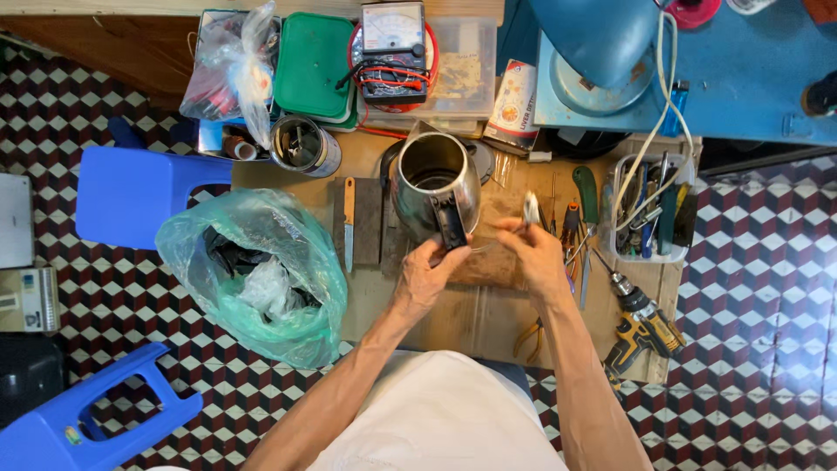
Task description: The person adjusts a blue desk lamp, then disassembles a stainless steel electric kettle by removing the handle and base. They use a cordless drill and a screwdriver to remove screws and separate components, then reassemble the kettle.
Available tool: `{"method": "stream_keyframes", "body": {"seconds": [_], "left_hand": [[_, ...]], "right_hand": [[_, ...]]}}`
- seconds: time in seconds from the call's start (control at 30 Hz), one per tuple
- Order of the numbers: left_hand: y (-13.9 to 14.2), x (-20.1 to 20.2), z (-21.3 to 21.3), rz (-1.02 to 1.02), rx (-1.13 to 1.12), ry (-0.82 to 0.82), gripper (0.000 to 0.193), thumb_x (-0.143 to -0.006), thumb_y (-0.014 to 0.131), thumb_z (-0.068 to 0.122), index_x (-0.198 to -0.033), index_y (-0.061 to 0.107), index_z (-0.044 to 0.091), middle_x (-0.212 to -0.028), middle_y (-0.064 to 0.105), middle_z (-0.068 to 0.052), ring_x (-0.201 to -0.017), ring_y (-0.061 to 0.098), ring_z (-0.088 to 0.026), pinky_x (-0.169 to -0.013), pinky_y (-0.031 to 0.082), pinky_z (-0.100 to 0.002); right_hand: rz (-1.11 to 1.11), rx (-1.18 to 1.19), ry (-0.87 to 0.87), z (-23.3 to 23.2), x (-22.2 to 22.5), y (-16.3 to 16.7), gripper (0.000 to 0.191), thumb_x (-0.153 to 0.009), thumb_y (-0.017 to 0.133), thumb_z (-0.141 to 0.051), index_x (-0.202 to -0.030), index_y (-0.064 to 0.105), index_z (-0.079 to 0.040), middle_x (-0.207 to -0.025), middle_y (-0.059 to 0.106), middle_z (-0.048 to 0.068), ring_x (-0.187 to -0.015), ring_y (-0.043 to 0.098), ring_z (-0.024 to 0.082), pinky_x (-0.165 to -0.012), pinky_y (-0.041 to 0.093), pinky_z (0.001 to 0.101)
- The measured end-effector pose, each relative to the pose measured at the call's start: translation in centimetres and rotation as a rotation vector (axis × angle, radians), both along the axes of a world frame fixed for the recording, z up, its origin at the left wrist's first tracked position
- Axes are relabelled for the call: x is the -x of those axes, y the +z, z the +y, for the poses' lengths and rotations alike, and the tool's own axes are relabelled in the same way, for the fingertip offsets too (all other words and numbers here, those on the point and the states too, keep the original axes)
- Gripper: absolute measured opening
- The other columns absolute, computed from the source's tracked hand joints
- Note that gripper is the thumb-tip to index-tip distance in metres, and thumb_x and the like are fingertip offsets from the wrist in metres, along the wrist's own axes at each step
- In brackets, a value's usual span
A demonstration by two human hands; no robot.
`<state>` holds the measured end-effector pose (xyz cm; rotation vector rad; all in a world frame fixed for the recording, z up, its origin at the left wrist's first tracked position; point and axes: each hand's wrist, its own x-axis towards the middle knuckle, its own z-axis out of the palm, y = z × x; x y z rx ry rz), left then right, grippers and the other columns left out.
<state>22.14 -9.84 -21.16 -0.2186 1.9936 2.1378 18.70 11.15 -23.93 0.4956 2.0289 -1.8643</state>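
A stainless steel electric kettle with a black handle stands open-topped on the low wooden worktable. My left hand grips the bottom of the kettle's handle. My right hand is just right of the kettle and pinches a small metal tool or part between its fingertips; what it is exactly I cannot tell.
A green plastic bag of scraps sits left of the table. A knife, a tin can, a meter, a tray of tools, a cordless drill and pliers surround the kettle. Blue stools stand at left.
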Motion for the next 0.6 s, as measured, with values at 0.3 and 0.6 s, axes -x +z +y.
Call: {"method": "stream_keyframes", "body": {"seconds": [0.3,0.6], "left_hand": [[-3.3,-3.3,2.8,-0.031,0.245,-0.12,0.031,-0.09,0.076,0.029,-0.101,0.068,0.001,-0.088,0.074,-0.016,-0.078,0.072,-0.022,-0.067,0.057,-0.036],[-3.7,-4.2,5.4,0.055,0.461,-0.026,0.037,-0.089,0.078,0.032,-0.083,0.059,0.001,-0.076,0.071,-0.019,-0.065,0.07,-0.033,-0.059,0.054,-0.042]], "right_hand": [[-0.031,-0.025,-0.084,0.6,-4.9,1.5,0.018,-0.092,0.072,-0.008,-0.108,0.076,-0.003,-0.087,0.067,0.001,-0.078,0.057,0.009,-0.07,0.045,0.0235],[-0.076,0.021,-0.202,1.4,-4.8,2.5,0.02,-0.099,0.073,-0.015,-0.114,0.069,-0.003,-0.091,0.072,0.01,-0.073,0.058,0.01,-0.062,0.036,0.0232]]}}
